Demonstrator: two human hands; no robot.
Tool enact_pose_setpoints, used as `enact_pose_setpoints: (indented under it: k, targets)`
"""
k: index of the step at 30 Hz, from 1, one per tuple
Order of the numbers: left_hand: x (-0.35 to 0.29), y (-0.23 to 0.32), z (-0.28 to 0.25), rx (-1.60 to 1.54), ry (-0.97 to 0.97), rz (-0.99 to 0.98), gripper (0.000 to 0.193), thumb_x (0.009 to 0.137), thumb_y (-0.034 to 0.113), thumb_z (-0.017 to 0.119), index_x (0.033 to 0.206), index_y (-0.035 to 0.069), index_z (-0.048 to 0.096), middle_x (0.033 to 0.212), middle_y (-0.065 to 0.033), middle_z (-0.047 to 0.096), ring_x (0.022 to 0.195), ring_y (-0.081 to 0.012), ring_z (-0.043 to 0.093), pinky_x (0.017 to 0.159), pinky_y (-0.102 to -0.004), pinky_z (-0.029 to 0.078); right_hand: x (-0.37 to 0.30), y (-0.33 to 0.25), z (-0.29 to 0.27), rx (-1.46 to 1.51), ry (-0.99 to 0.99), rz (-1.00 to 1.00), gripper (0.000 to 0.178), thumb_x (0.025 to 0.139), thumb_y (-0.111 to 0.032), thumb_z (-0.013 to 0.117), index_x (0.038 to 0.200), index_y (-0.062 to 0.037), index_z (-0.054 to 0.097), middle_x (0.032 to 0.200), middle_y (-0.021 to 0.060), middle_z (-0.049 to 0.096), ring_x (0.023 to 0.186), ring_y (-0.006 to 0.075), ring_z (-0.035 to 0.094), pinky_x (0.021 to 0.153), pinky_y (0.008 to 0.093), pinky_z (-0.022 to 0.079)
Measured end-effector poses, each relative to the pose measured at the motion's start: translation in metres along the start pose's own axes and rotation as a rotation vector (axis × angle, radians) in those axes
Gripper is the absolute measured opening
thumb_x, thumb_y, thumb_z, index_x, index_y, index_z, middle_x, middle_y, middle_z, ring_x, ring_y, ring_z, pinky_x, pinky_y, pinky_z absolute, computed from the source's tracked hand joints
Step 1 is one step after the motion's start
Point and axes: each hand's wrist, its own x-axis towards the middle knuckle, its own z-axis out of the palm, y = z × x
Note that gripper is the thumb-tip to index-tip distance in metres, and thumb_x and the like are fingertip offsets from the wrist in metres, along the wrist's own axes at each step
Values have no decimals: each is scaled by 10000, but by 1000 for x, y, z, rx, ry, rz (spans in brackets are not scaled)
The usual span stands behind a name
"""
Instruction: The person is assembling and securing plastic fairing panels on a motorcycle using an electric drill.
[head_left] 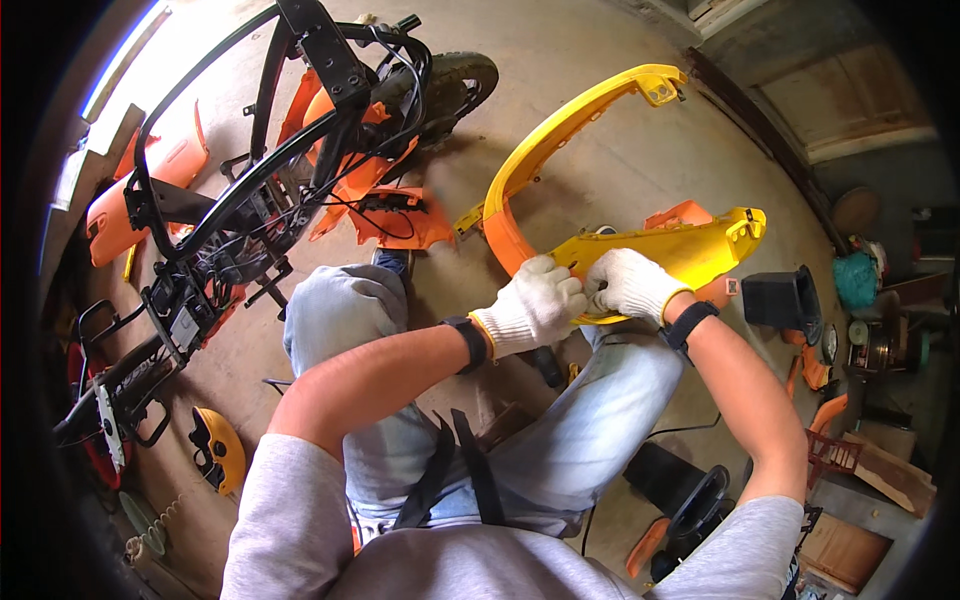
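Note:
A curved yellow and orange plastic body panel point(535, 135), shaped like an open hoop, rests across my right thigh. My left hand point(540, 303), in a white knit glove, is closed on it where its orange section meets the lower yellow arm. Right beside it, my right hand point(634, 284), gloved alike, has its fingers curled in against the lower yellow arm. The fingertips of both hands come close together, and whether a small part sits between them is hidden. An orange piece point(680, 214) shows behind the lower arm.
On the left stands a stripped motorbike frame point(345, 70) with loose cables and a wheel point(465, 80). Orange panels point(165, 175) lie around it, and a yellow-orange helmet-like shell point(220, 450) lies below. Black bucket-shaped parts point(780, 298) and assorted items line the right side.

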Motion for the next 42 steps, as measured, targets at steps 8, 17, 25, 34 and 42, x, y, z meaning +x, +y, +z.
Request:
enact_pose_setpoints:
  k: [8,17,25,34,42]
  targets:
    - [3,-2,-3,14,-69,-1,240,547,248,722,659,132,544,710,-25,538,709,-236,582,652,-385,439,-10,-3,1,-46,20,2,191,776,-219,657,885,-101,760,850,195,702,842,396,671,780,462,540]
    - [6,-7,-6,16,-43,-63,238,575,212,750,758,120,629,711,-24,563,715,-233,615,652,-383,446,1,-18,-2,-222,22,102,255,831,-226,601,1004,-102,742,999,220,706,967,416,670,856,489,541]
    - [12,-3,-11,-74,-79,-78,271,582,227,774,803,139,644,770,-32,584,763,-254,611,689,-411,437,13,3,11,-175,5,29,262,795,-163,604,999,-94,753,971,221,724,960,404,692,851,481,545]
    - [17,-2,-10,18,-148,-57,289,605,251,782,783,96,615,783,-50,589,790,-275,603,738,-416,446,8,-6,-3,-233,3,40,335,811,-277,712,1051,-51,768,1080,199,737,1006,373,716,870,443,565]
    - [22,-3,-16,51,-115,-89,288,606,262,790,756,96,608,758,-51,571,765,-281,590,727,-425,435,0,-24,-8,-289,205,110,321,836,-323,702,1026,-74,775,1038,182,749,977,350,729,834,451,578]
